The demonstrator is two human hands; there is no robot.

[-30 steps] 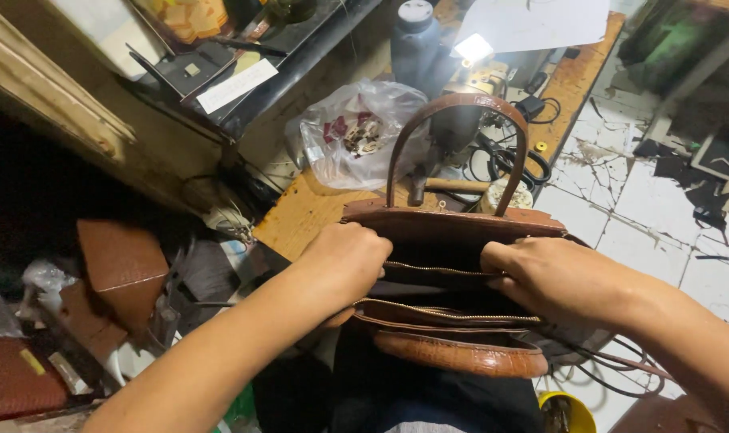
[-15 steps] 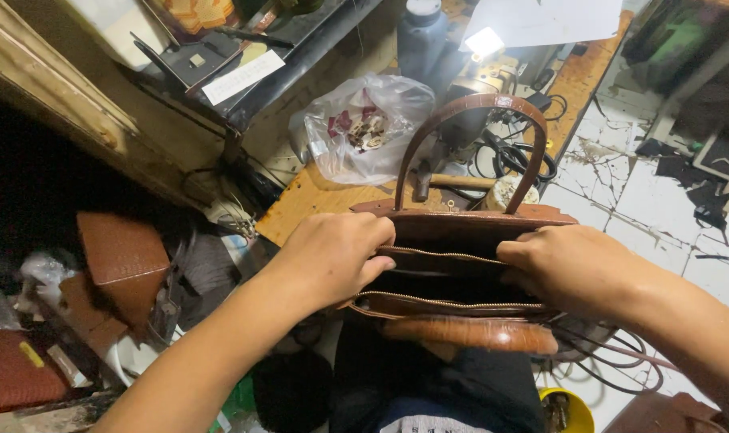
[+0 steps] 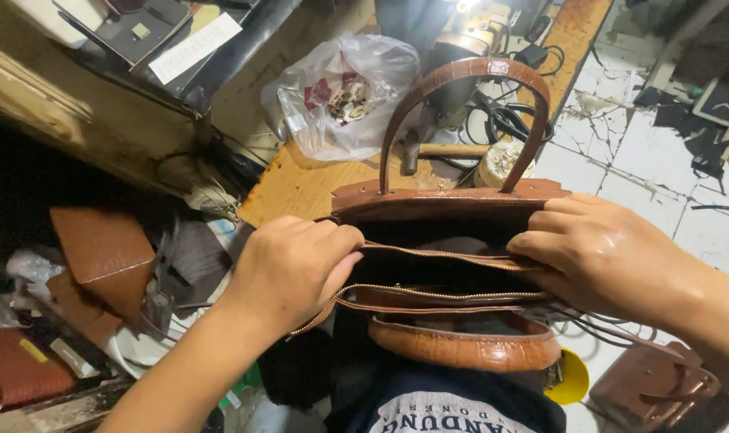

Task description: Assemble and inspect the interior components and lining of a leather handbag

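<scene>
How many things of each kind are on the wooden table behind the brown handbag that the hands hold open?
Clear plastic bag with small parts: 1
Hammer: 1
Pale roll of tape: 1
Bundle of black cables: 1
Total: 4, behind the brown handbag on the wooden table.

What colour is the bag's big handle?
The handle is reddish brown, seen best in the head view.
</scene>
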